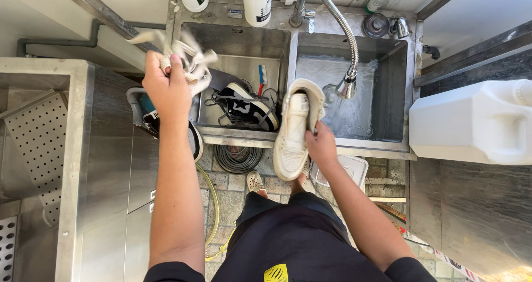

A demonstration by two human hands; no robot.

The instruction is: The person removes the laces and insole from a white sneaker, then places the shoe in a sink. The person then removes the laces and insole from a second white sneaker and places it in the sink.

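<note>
My left hand (168, 88) is raised over the left edge of the steel double sink (310, 143) and grips a bunch of white shoelaces (188, 57). My right hand (321, 144) holds a white sneaker (293, 129) by its side, opening up, at the sink's front rim. The faucet's spray head (347, 86) hangs just right of the sneaker, over the right basin, which holds water. A black and white sneaker (246, 107) lies in the left basin beside a toothbrush (262, 77).
A large white plastic jug (471, 121) stands on the right counter. Bottles (257, 2) line the back of the sink. A steel counter with perforated trays (39, 132) is at left. A coiled hose (238, 159) lies on the paved floor.
</note>
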